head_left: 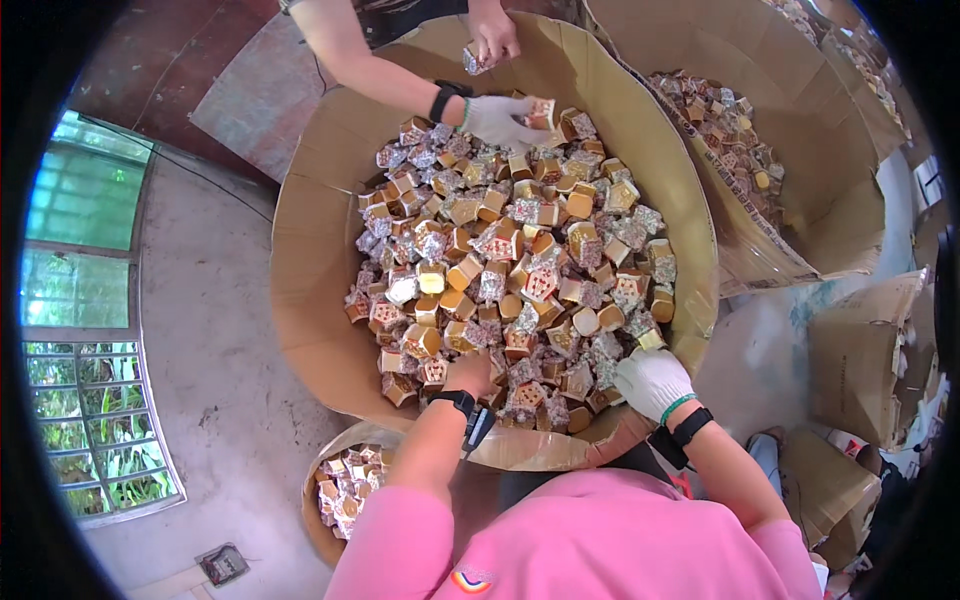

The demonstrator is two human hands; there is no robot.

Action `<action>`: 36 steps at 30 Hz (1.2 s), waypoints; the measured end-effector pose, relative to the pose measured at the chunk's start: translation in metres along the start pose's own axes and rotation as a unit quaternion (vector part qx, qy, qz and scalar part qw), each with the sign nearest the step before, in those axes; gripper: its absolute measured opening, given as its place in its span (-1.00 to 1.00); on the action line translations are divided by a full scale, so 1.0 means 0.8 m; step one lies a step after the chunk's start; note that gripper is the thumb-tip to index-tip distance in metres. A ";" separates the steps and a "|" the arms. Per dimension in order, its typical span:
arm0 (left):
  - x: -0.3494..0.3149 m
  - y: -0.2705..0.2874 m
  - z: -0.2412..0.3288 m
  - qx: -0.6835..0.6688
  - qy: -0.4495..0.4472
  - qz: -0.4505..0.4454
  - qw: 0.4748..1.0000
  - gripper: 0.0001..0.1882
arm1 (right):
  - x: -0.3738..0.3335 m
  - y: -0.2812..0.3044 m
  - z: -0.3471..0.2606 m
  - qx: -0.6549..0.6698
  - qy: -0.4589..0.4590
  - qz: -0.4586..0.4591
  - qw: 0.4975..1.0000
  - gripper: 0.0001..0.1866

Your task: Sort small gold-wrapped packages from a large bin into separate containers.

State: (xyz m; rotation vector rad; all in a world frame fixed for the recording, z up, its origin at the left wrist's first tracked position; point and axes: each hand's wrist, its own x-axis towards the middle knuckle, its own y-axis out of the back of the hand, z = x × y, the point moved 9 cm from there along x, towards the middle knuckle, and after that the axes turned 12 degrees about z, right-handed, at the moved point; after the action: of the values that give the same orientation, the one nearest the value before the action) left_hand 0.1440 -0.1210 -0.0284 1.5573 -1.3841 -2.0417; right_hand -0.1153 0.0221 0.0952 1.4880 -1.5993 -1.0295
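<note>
A large round cardboard bin (310,330) in front of me is heaped with small blocky pieces (500,245) in gold, white and red, many with glittery silver sides. My left hand (472,372) is bare and reaches into the near left of the heap; its fingers are hidden among the pieces. At the near right, by the bin wall, my right hand (655,385) wears a white glove. Its bent fingers close on a small gold-and-silver piece (650,340). Black bands circle both my wrists, with a green band on the right one.
Across the bin, another person's gloved hand (500,120) holds a piece, and their bare hand (493,38) holds another. A second cardboard bin (760,60) with similar pieces stands far right, a smaller container (318,525) near left. Cardboard boxes (850,365) stand at right.
</note>
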 end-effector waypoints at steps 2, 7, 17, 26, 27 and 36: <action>0.006 -0.003 0.000 -0.027 -0.012 0.003 1.000 -0.24 | 0.001 -0.001 0.001 -0.010 -0.001 0.002 1.000 -0.78; 0.010 0.028 -0.009 -0.171 -0.042 0.037 0.984 -0.39 | 0.006 0.006 -0.002 -0.005 0.002 0.009 1.000 -0.79; 0.077 0.086 0.088 -0.804 0.035 -0.054 0.591 -0.47 | 0.002 0.004 0.000 -0.022 0.002 0.012 1.000 -0.78; 0.092 0.121 0.094 -0.656 0.024 0.145 0.741 -0.50 | 0.001 0.009 0.005 -0.009 -0.041 -0.013 0.999 -0.75; 0.081 0.138 0.095 -0.600 0.012 0.207 0.773 -0.43 | 0.003 0.017 0.010 0.079 -0.083 0.033 0.993 -0.75; -0.103 0.255 0.170 -0.264 -0.281 0.339 0.858 -0.36 | 0.038 0.044 0.012 0.546 -0.349 -0.035 0.761 -0.57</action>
State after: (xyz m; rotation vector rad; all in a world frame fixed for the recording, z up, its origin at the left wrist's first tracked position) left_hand -0.0070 -0.1021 0.1807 0.1839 -1.1258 -2.1679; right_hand -0.1419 -0.0063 0.1224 1.9810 -3.0458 -0.6855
